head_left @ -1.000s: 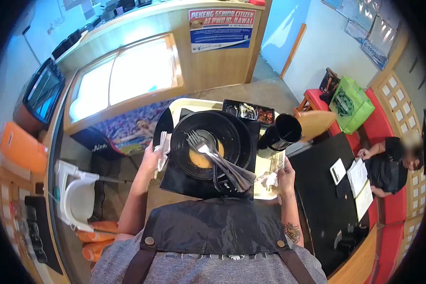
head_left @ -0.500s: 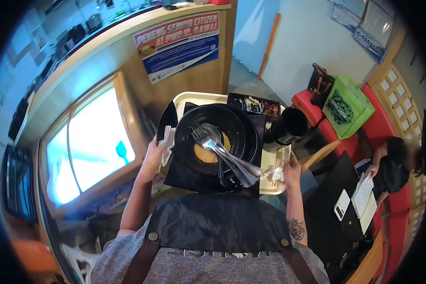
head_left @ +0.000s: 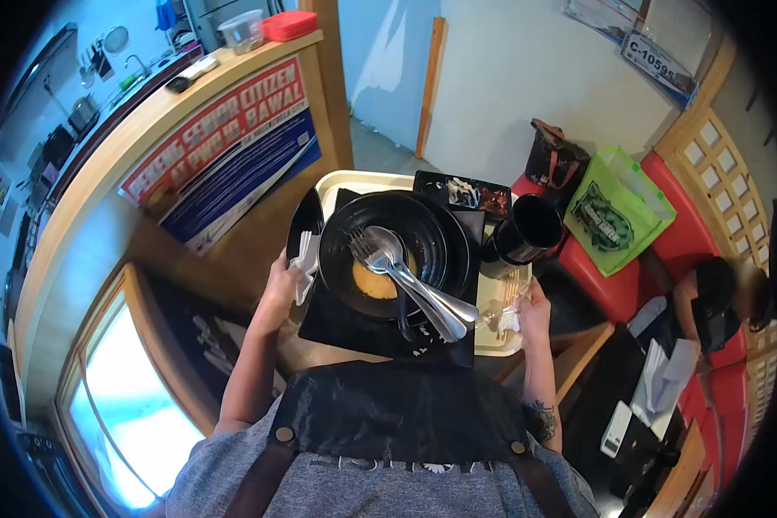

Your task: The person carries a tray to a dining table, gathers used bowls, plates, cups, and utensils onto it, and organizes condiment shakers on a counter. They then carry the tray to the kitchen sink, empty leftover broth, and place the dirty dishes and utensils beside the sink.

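Tray (head_left: 363, 180), likely heavy, stiff
Left hand (head_left: 282, 283) fingers grip its edge at nine o'clock, right hand (head_left: 533, 312) at four; cup (head_left: 523, 233) looks tippy.

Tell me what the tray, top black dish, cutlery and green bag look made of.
Tray: probably smooth cream plastic; the rounded rim looks moulded. Top black dish: glossy highlights suit melamine or glazed ceramic. Cutlery: polished metal, likely steel, by its silvery shine. Green bag: matte, creased; fabric or plastic, unclear.
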Action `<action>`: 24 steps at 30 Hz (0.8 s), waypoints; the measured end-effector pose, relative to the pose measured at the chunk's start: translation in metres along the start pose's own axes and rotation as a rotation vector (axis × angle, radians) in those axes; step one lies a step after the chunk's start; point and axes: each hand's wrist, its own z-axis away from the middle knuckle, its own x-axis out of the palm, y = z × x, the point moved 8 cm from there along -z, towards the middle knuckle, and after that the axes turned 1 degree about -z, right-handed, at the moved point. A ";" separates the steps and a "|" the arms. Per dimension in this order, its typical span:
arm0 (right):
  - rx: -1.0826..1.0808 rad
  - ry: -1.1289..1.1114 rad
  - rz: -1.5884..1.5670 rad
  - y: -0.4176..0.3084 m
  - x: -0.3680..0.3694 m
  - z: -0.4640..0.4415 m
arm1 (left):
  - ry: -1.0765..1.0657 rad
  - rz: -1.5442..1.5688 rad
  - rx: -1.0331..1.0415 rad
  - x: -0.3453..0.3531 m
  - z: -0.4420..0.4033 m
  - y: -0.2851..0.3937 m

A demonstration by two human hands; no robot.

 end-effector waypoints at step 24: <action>-0.066 -0.176 0.148 -0.067 0.070 -0.567 | 0.090 0.140 0.032 0.162 -0.486 0.090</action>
